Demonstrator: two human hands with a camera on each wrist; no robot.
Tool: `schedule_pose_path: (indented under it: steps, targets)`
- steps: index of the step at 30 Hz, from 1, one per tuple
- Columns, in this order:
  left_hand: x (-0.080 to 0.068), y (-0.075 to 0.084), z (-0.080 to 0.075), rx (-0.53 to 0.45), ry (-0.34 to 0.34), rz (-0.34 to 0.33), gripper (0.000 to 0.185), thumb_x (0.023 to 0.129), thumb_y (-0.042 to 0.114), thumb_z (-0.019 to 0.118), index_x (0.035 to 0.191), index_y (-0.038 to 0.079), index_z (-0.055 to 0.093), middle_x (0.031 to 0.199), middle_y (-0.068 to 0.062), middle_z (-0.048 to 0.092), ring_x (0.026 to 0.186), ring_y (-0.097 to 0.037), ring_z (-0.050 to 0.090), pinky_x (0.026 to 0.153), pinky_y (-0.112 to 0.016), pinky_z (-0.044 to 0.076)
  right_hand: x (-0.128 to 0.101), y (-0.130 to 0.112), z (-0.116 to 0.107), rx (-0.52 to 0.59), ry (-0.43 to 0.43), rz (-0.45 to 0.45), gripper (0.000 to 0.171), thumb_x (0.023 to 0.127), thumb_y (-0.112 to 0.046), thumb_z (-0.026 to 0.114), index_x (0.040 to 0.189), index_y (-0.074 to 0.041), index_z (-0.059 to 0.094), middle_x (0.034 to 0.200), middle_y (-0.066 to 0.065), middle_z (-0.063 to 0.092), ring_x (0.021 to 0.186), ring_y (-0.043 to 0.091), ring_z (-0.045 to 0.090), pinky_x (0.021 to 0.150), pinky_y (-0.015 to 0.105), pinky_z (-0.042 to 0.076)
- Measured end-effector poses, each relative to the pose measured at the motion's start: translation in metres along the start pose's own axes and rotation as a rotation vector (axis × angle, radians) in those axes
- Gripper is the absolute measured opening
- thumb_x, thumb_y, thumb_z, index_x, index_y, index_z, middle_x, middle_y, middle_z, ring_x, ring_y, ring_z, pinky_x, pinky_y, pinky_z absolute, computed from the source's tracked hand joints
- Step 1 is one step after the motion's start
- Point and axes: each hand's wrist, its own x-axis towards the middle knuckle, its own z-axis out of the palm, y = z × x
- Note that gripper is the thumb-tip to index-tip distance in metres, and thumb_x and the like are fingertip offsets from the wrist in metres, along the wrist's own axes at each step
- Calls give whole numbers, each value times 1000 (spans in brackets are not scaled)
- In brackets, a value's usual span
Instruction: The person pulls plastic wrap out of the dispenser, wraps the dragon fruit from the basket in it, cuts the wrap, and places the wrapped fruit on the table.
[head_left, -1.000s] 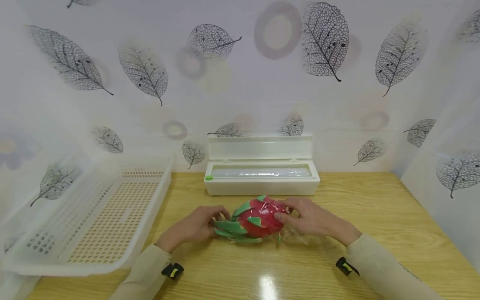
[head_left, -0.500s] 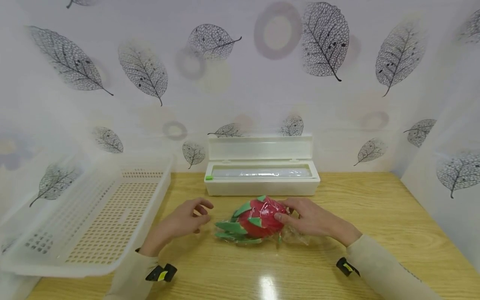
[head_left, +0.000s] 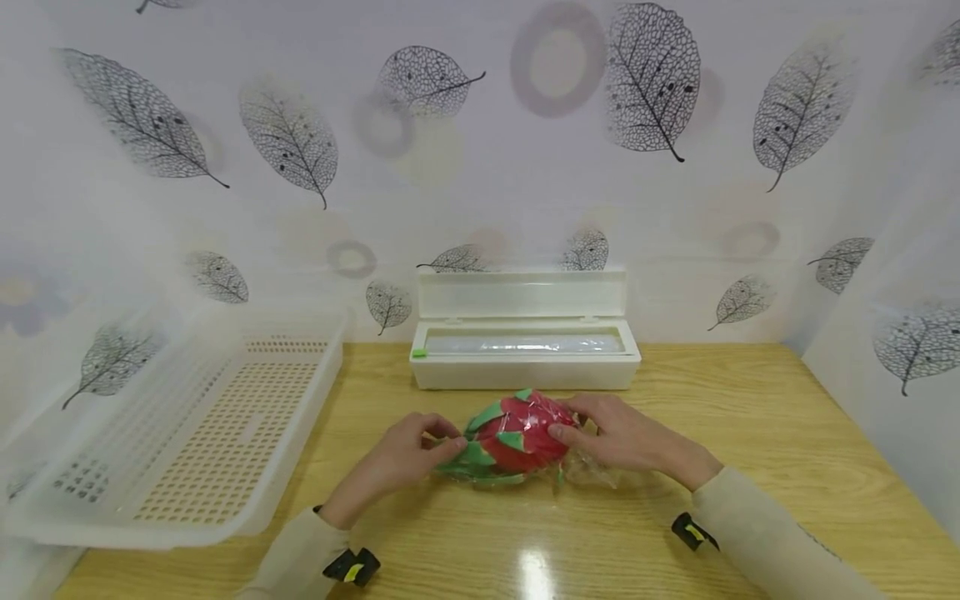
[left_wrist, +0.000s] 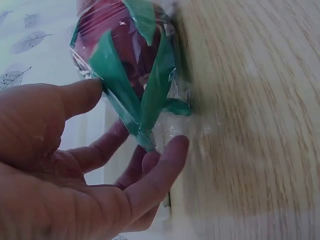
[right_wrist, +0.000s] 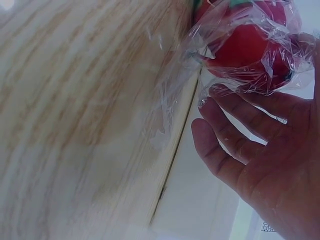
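Note:
A red dragon fruit (head_left: 525, 433) with green leafy scales lies on the table, covered in clear plastic film. My left hand (head_left: 408, 454) is at its leafy end, thumb against a green scale and the other fingers curled round behind the tip. The left wrist view shows that thumb on the wrapped leaves (left_wrist: 120, 82). At the opposite end, my right hand (head_left: 611, 429) holds the fruit between thumb and fingers. Loose crumpled film (right_wrist: 170, 100) trails from that end onto the wood, in the right wrist view.
Behind the fruit stands a white cling film dispenser (head_left: 525, 373) with its lid raised and a roll inside. A white perforated plastic basket (head_left: 300, 450) is at the left. The wooden table (head_left: 750, 400) meets a leaf-patterned backdrop (head_left: 480, 183).
My left hand drew away leftward from the leafy end, then came back to it with the thumb over the leaves. The right hand and the dragon fruit stayed in place.

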Motion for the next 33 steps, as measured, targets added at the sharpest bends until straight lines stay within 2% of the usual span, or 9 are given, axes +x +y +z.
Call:
schedule_pose_path:
  steps: [5,10,16,18,20,23,26,30,33]
  targets:
    - [4,-5,-2,-40,-61,6,28,96,41,70,110,17,72,120,-5,69,106,-21,66,85,-37,57,0,0,0,9,6,-6,45,105,-44,54,138,-17,64,111,-12,72,88,2,63,75,23,54]
    - [7,-9,-13,-117,-121,28,38,98,42,66,120,11,69,119,-7,69,103,-19,67,80,-33,58,-2,1,-3,17,-3,-1,45,106,-43,52,140,-16,62,109,-12,71,92,5,63,74,23,53]
    - [3,1,-24,13,53,95,37,100,40,65,125,13,67,123,-6,69,107,-21,66,82,-34,56,-11,8,-16,-5,42,22,45,107,-39,51,141,-11,61,111,-5,71,99,12,63,74,24,53]
    - [-1,9,-24,49,95,151,35,99,37,67,127,16,67,127,-6,68,113,-24,65,84,-36,57,-15,11,-21,-23,64,36,44,107,-38,51,139,-11,62,111,-4,72,99,11,63,74,24,52]
    - [-4,18,-22,70,98,248,34,99,33,67,130,19,65,131,-5,65,117,-27,63,87,-38,57,-18,14,-26,-34,70,38,41,106,-33,54,137,-8,63,110,-2,73,97,11,64,74,25,53]
    - [-7,30,-15,113,79,452,37,99,27,68,135,19,63,134,-1,62,122,-26,60,92,-42,58,-23,17,-31,-57,43,45,36,102,-25,61,130,-2,66,103,0,73,89,9,64,72,24,53]
    - [-5,40,-4,201,67,641,41,99,25,69,138,19,61,138,-1,58,127,-23,57,98,-43,56,-26,24,-32,-71,-37,66,31,98,-20,66,119,3,70,92,-1,71,77,4,60,66,22,51]
    - [1,53,8,325,46,733,44,99,29,69,141,21,60,148,-4,55,133,-23,52,105,-45,52,-28,31,-25,-73,-110,104,25,96,-25,69,106,-2,73,78,-6,65,66,-1,51,61,21,46]
    - [8,62,13,403,22,746,46,100,35,65,144,23,58,153,-5,52,137,-26,50,109,-48,49,-26,32,-21,-88,-92,115,17,94,-23,72,99,-7,72,73,-8,61,64,0,49,60,21,45]
